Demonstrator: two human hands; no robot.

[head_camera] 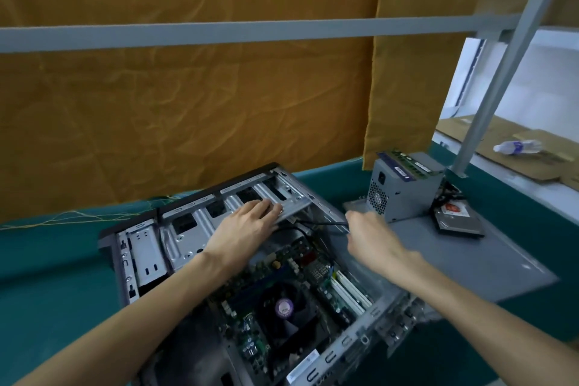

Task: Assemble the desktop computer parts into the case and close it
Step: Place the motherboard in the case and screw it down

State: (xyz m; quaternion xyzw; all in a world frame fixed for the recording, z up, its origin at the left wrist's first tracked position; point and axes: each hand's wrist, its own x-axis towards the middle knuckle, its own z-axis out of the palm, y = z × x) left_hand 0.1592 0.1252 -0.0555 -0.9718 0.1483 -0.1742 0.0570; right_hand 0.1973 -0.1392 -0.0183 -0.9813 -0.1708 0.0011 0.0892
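Case (219,260) lies open on its side on the green surface (47,276). Right hand (369,238) pinches a black cable (316,224) at the case's edge; its grip is closed on it. Left hand (247,226) rests flat, fingers straight, on the drive cage (200,219).

Fitted: motherboard (282,285) and CPU fan (283,307).

Outstanding, judging by position: 1 power supply (404,188), memory sticks (407,163) on it, 1 drive (457,219), and the side panel (470,260) beneath them.

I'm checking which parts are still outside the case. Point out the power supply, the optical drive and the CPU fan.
power supply (404,194): head view, on its grey side wall.
optical drive (459,222): head view, on its top cover.
CPU fan (284,307): head view, on its round hub label.
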